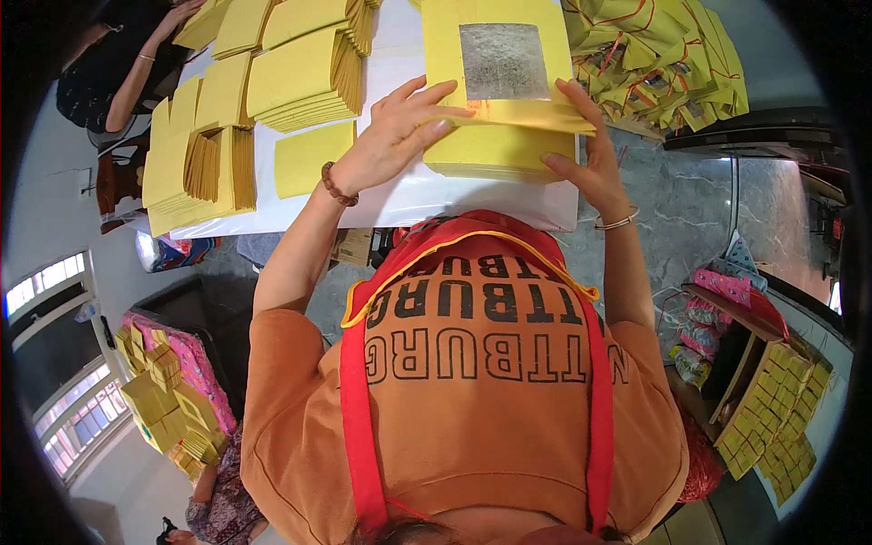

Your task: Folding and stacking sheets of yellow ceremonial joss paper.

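A yellow paper sheet (445,45) with a silver foil square (504,62) lies in front of me, its near edge raised in a fold. Thumb and fingers of my left hand (395,132) pinch the left end of that edge. My right hand (592,159) grips the right end, fingers on the sheet and thumb lower, by the stack beneath. Under the fold a stack of yellow paper (495,153) shows its front side. Left of it, a flat yellow piece (313,162) rests on the white-covered table (400,204).
Folded yellow paper stacks (304,77) fill the table's left side. At the far right stands a heap of yellow bundles with red strings (654,59). Another person's arm (132,86) reaches in at far left. More yellow bundles (772,409) lean at lower right.
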A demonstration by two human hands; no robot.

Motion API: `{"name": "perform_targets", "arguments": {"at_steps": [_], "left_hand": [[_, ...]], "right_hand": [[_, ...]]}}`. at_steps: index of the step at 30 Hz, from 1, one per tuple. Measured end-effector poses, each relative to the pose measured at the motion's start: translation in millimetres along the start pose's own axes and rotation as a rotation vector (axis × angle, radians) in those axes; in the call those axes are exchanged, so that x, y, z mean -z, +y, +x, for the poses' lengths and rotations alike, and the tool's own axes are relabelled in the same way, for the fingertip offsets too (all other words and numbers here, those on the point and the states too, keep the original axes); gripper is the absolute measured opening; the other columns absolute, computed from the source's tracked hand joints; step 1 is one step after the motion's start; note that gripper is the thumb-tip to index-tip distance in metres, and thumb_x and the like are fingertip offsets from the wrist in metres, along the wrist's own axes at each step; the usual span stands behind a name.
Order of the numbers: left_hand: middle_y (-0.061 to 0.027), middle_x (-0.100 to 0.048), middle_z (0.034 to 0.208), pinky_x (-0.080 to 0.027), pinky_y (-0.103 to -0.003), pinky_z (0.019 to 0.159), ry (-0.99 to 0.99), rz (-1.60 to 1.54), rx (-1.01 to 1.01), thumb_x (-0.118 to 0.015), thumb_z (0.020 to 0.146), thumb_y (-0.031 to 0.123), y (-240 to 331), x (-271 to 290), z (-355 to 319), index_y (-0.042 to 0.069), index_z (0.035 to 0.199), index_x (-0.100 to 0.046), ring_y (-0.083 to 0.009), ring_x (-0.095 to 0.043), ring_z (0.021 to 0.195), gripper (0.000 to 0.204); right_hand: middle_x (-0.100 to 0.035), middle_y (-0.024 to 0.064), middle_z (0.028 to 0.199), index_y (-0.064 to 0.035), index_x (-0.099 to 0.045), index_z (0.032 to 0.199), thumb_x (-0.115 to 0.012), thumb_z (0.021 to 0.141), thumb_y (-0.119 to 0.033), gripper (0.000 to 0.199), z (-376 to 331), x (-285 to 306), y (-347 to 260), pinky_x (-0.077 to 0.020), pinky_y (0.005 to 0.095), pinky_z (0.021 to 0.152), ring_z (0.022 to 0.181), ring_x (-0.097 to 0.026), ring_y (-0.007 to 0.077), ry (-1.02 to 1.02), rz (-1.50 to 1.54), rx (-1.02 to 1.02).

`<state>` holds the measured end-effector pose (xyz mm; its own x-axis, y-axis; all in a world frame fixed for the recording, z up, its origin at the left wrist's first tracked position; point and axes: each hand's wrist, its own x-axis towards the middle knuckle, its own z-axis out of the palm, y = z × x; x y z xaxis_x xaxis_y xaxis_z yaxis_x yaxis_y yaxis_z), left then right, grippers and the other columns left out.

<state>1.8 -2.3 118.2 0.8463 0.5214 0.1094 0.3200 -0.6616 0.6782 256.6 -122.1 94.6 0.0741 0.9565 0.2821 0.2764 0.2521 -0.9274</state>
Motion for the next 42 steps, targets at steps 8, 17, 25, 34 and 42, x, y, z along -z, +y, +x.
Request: {"name": "perform_targets", "arguments": {"at_steps": [8,17,25,34,42], "left_hand": [[-0.0103,-0.030,0.138,-0.017,-0.045,0.101,0.026,0.130,-0.134,-0.047,0.087,0.030,-8.4,-7.9,-6.5,0.026,0.117,-0.054,-0.0334,-0.022,0.126,0.031],[-0.0080,-0.045,0.126,-0.033,-0.038,0.091,0.074,0.367,-0.295,-0.061,0.077,0.019,32.7,11.6,1.4,0.016,0.112,-0.057,-0.0295,-0.041,0.113,0.036],[-0.0085,-0.056,0.104,-0.043,-0.036,0.079,-0.015,0.343,-0.385,-0.062,0.074,0.014,26.6,2.7,5.1,0.007,0.099,-0.058,-0.0264,-0.051,0.095,0.027],[-0.0092,-0.058,0.097,-0.045,-0.034,0.075,0.033,0.350,-0.385,-0.063,0.074,0.016,28.8,3.1,5.7,0.004,0.097,-0.058,-0.0267,-0.054,0.089,0.026],[-0.0055,-0.057,0.069,-0.041,-0.027,0.057,-0.044,-0.039,-0.033,-0.058,0.081,0.019,24.9,21.8,18.9,0.000,0.081,-0.060,-0.0146,-0.052,0.064,0.019]], "right_hand": [[-0.040,0.0091,0.130,-0.0110,-0.048,0.119,-0.071,0.064,-0.016,0.060,-2.6,1.4,2.4,-0.0221,0.0391,0.104,0.128,-0.026,0.0281,-0.017,-0.237,0.146],[-0.045,0.0072,0.126,-0.0100,-0.058,0.105,-0.067,0.069,-0.013,0.038,-3.4,0.0,6.5,-0.0246,0.0396,0.102,0.126,-0.028,0.0295,-0.003,-0.423,0.180],[-0.036,0.0078,0.133,-0.0100,-0.053,0.114,-0.069,0.065,-0.030,0.056,-11.6,1.0,2.9,-0.0172,0.0410,0.105,0.129,-0.021,0.0283,-0.082,-0.352,0.134],[-0.039,0.0077,0.131,-0.0117,-0.054,0.113,-0.074,0.062,-0.026,0.056,-8.3,1.8,0.6,-0.0224,0.0391,0.104,0.127,-0.024,0.0271,-0.080,-0.338,0.132],[-0.038,0.0088,0.132,-0.0095,-0.049,0.118,-0.071,0.062,-0.015,0.060,-4.5,3.9,0.9,-0.0191,0.0395,0.105,0.130,-0.021,0.0275,-0.049,-0.218,0.087]]}}
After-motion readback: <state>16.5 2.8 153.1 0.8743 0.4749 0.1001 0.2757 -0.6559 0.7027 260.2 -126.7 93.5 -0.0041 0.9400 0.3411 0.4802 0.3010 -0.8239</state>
